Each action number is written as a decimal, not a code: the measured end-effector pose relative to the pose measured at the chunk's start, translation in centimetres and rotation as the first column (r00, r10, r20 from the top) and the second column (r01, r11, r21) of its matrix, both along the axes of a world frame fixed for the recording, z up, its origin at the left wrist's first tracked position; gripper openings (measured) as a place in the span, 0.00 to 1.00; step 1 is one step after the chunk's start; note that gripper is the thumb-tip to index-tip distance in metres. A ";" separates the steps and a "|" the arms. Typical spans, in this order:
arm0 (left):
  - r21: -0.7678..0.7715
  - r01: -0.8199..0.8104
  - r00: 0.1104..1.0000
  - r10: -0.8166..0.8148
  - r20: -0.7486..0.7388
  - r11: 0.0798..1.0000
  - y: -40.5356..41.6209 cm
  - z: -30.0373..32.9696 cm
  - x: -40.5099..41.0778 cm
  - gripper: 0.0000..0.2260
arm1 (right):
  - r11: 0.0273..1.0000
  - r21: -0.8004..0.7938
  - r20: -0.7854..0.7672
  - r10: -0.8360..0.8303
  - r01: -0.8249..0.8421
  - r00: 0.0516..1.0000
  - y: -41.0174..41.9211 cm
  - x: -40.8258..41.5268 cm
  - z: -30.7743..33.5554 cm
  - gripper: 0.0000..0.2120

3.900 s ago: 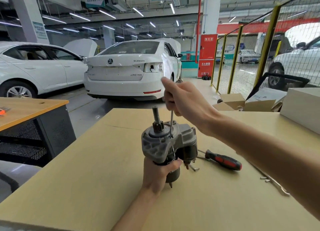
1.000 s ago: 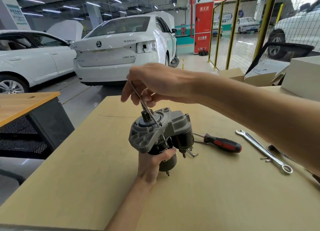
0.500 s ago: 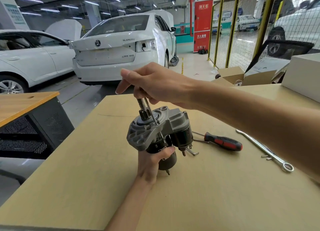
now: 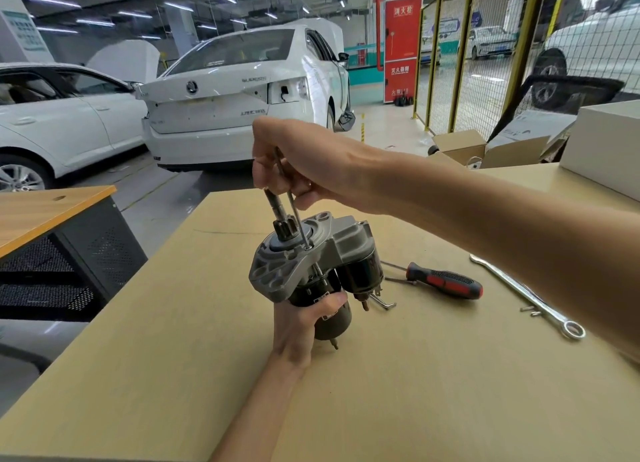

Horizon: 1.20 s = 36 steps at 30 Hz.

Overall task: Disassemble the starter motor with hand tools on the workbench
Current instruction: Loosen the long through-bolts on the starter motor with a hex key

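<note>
Presently, as seen from the head camera:

Motor: starter (image 4: 313,271) held upright above the bench (image 4: 433,392), near its middle, well in from every edge; shaft end up, dark body down.

Left hand: left hand (image 4: 301,326) grips the dark body from below, thumb across the front.

Right hand: right hand (image 4: 294,160) above the housing, fingers curled and pinching a thin rod (image 4: 297,215); the rod runs down, slightly tilted, to a hole in the housing face just beside the shaft (image 4: 277,212). Whether the fingers also touch the shaft cannot be told.

Screwdriver: screwdriver (image 4: 443,283) lies flat on the bench, right of the motor, near it, apart from it.

Wrench: wrench (image 4: 526,297) lies farther right, well apart from the motor, ring end toward the near side; small loose parts (image 4: 530,309) just beside it.

Box: white box (image 4: 602,146) stands at the far right corner of the bench.

Open room: bare bench surface left of and in front of the motor, up to the left and near edges.

Surroundings: 2 white cars (image 4: 242,94) on the floor beyond the far edge; a second table (image 4: 41,212) to the left, separated from the bench by a floor gap; yellow fence (image 4: 464,52) to the far right.
</note>
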<state>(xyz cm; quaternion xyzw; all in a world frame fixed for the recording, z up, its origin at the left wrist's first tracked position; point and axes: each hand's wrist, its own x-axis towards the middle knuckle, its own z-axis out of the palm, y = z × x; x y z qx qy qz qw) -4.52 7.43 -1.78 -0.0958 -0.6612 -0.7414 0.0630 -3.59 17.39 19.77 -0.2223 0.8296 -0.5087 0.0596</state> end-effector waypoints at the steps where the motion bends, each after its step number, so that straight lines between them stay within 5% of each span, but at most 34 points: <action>1: 0.000 0.000 1.000 0.000 0.001 1.000 0.0 0.0 0.0 0.34 | 1.000 -0.010 -0.001 0.000 0.000 1.000 0.0 0.0 -0.1 0.19; 5: 0.018 0.006 1.000 -0.006 -0.001 1.000 -0.1 0.0 0.0 0.33 | 0.997 -0.062 0.021 0.051 -0.050 0.998 0.1 -0.1 -0.2 0.24; 13: 0.032 0.040 0.999 -0.039 -0.033 0.999 0.1 0.2 0.3 0.28 | 0.977 -0.210 0.137 0.062 -0.033 0.989 -0.2 -0.2 -0.8 0.16; 19: 0.004 0.033 0.999 -0.033 -0.040 0.999 0.1 0.4 0.2 0.25 | 0.998 -0.032 -0.015 -0.060 0.060 0.998 -0.7 -0.1 -1.0 0.22; 27: -0.019 0.024 0.999 -0.024 -0.027 1.000 0.1 0.4 0.3 0.24 | 0.996 -0.051 -0.152 -0.077 0.070 0.985 -0.3 0.3 -1.1 0.17; 32: -0.027 0.023 0.999 -0.024 -0.032 0.999 0.2 0.5 0.4 0.25 | 0.998 -0.036 -0.101 -0.060 0.057 0.993 -0.2 0.3 -1.0 0.18; 36: -0.041 0.004 0.999 -0.005 -0.035 0.999 0.3 0.5 0.5 0.30 | 0.999 0.009 -0.145 -0.045 0.046 0.988 -0.7 0.6 -1.0 0.09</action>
